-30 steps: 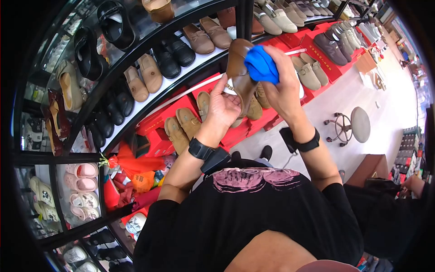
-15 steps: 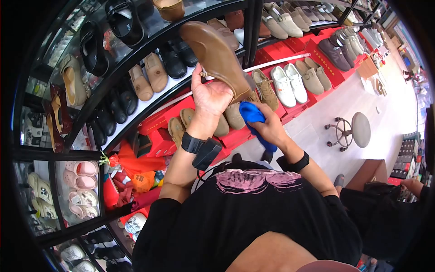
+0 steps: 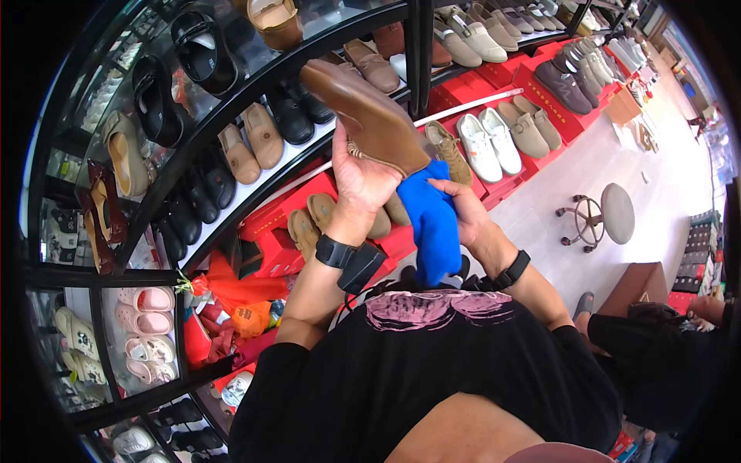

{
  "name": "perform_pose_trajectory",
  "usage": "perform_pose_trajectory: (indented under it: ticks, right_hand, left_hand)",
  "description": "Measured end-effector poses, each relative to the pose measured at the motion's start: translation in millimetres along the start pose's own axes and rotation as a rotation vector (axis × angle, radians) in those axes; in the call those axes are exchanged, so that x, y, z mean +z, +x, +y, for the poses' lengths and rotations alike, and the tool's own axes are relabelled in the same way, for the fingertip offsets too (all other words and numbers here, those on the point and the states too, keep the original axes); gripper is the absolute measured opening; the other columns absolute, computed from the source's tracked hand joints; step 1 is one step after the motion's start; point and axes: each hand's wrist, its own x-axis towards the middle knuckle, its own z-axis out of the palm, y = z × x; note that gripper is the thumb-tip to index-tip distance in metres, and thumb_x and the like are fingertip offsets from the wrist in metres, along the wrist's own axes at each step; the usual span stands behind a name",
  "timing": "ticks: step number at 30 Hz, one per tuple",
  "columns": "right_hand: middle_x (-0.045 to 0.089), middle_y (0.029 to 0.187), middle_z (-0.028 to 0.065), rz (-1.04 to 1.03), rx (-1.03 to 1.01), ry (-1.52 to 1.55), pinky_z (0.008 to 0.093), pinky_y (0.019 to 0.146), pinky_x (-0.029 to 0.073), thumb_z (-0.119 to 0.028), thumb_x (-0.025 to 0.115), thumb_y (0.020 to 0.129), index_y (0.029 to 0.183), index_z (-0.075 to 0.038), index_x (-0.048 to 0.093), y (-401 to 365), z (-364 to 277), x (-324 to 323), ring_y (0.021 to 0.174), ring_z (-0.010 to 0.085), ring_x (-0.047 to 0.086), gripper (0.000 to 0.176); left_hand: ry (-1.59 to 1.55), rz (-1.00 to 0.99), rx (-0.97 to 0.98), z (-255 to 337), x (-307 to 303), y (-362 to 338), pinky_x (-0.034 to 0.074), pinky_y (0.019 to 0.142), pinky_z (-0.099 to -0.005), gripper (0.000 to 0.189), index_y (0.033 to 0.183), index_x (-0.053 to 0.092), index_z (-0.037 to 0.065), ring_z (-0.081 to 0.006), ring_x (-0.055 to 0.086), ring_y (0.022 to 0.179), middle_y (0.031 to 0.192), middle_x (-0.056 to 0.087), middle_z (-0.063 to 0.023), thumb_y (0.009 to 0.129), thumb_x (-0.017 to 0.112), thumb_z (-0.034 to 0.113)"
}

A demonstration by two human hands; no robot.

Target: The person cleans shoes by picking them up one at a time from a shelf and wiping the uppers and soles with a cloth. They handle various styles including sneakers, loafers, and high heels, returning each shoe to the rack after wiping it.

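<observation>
My left hand (image 3: 361, 179) is wrapped round the lower edge of a brown leather shoe (image 3: 374, 116) and holds it up in front of the shelves. The shoe is tilted, with its rounded end at the upper left. In my right hand (image 3: 469, 214) is a blue cloth (image 3: 429, 220), pinched near its top and hanging down towards my shirt. The cloth's upper part touches the lower right end of the shoe and hides part of it.
Glass shelves with black shoes (image 3: 204, 50) rise at the left. White sneakers (image 3: 490, 140) and other shoes stand on red boxes (image 3: 532, 85) beyond my hands. A wheeled stool (image 3: 617, 214) is on the floor at right. Another person (image 3: 648, 347) is at lower right.
The shoe has turned in my left hand and sits slightly lower. The blue cloth, bunched in my right hand before, now hangs spread out, and that hand is a little lower.
</observation>
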Motion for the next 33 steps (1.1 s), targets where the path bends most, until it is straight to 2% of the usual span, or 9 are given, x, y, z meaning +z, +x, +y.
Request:
perform_pose_trajectory:
  ticks: [5, 8, 11, 13, 15, 16, 19, 21, 33]
  right_hand:
    - [0.063, 0.096, 0.0128, -0.163, -0.185, -0.2, 0.035, 0.075, 0.053, -0.011, 0.056, 0.084, 0.108, 0.001, 0.053, -35.6, -25.9, 14.5, 0.082, 0.0217, 0.064, 0.027]
    - [0.062, 0.092, 0.0109, 0.132, -0.528, -0.461, 0.0323, 0.068, 0.053, -0.007, 0.056, 0.081, 0.107, -0.002, 0.053, -27.0, -41.0, 15.6, 0.076, 0.0198, 0.063, 0.026]
    - [0.061, 0.09, 0.01, 0.254, -0.478, -0.71, 0.0313, 0.065, 0.052, -0.007, 0.057, 0.08, 0.11, 0.0, 0.052, -10.6, -41.3, 1.7, 0.073, 0.0183, 0.061, 0.031]
    - [0.06, 0.095, 0.0093, 0.289, -0.544, -0.829, 0.0308, 0.068, 0.051, -0.005, 0.058, 0.079, 0.117, 0.0, 0.05, -9.9, -30.6, 11.6, 0.08, 0.017, 0.059, 0.039]
    - [0.06, 0.096, 0.0091, 0.203, -0.625, -0.913, 0.031, 0.068, 0.051, -0.005, 0.057, 0.081, 0.119, -0.002, 0.049, 6.4, -28.6, -8.9, 0.082, 0.0169, 0.059, 0.038]
    - [0.06, 0.095, 0.009, 0.149, -0.656, -0.911, 0.0301, 0.067, 0.051, -0.006, 0.056, 0.083, 0.12, -0.002, 0.049, 1.3, -24.8, 0.7, 0.081, 0.0163, 0.059, 0.038]
    - [0.061, 0.095, 0.0083, 0.08, -0.592, -0.845, 0.0267, 0.067, 0.051, -0.007, 0.053, 0.087, 0.12, -0.002, 0.049, -23.5, -24.6, 33.3, 0.079, 0.0146, 0.061, 0.034]
    - [0.061, 0.096, 0.008, 0.121, -0.471, -0.832, 0.0247, 0.068, 0.05, -0.006, 0.052, 0.086, 0.12, -0.002, 0.049, -29.4, -30.4, 31.9, 0.079, 0.0136, 0.061, 0.034]
    - [0.061, 0.101, 0.0111, -0.024, -0.631, -0.779, 0.0311, 0.072, 0.053, 0.002, 0.054, 0.077, 0.12, 0.001, 0.048, -65.1, -45.1, 60.1, 0.086, 0.0192, 0.062, 0.043]
  left_hand:
    - [0.079, 0.027, -0.046, 16.7, -24.3, -10.3, 0.03, 0.103, -0.0514, 0.062, 0.128, 0.043, 0.012, -0.029, 0.042, 0.121, 0.13, 0.046, -0.0086, 0.081, 0.057, 0.049]
    - [0.093, 0.009, -0.116, 9.8, -28.6, -21.3, 0.031, 0.102, -0.0523, 0.06, 0.129, 0.041, 0.012, -0.0292, 0.04, 0.122, 0.131, 0.045, -0.01, 0.083, 0.053, 0.049]
    - [-0.008, -0.095, -0.206, 1.8, -36.9, -21.9, 0.03, 0.103, -0.0521, 0.057, 0.128, 0.042, 0.011, -0.0305, 0.041, 0.122, 0.128, 0.047, -0.0129, 0.085, 0.048, 0.048]
    - [0.37, 0.05, -0.197, -5.0, -32.6, -23.1, 0.033, 0.102, -0.0501, 0.053, 0.127, 0.043, 0.01, -0.03, 0.045, 0.119, 0.126, 0.049, -0.0128, 0.087, 0.05, 0.044]
    - [0.424, 0.066, -0.218, -7.3, -35.3, -21.7, 0.039, 0.098, -0.0469, 0.044, 0.123, 0.045, 0.009, -0.0275, 0.05, 0.114, 0.123, 0.051, -0.0101, 0.088, 0.052, 0.034]
    - [0.371, 0.006, -0.252, -6.2, -41.1, -20.5, 0.046, 0.091, -0.0354, 0.038, 0.121, 0.047, 0.006, -0.0196, 0.053, 0.111, 0.121, 0.054, -0.0072, 0.089, 0.054, 0.024]
    - [0.624, 0.056, -0.152, -8.9, -42.5, -21.4, 0.049, 0.08, -0.0299, 0.026, 0.108, 0.053, 0.006, -0.0133, 0.057, 0.096, 0.103, 0.057, -0.0016, 0.088, 0.056, 0.023]
    - [0.654, 0.085, -0.181, -8.5, -38.5, -22.0, 0.049, 0.078, -0.0291, 0.026, 0.107, 0.053, 0.007, -0.0123, 0.056, 0.094, 0.101, 0.057, -0.0005, 0.088, 0.057, 0.024]
    - [0.766, 0.035, -0.057, 5.2, -10.7, -23.5, 0.046, 0.091, -0.0353, 0.039, 0.12, 0.048, 0.004, -0.0174, 0.055, 0.106, 0.114, 0.056, -0.006, 0.089, 0.054, 0.027]
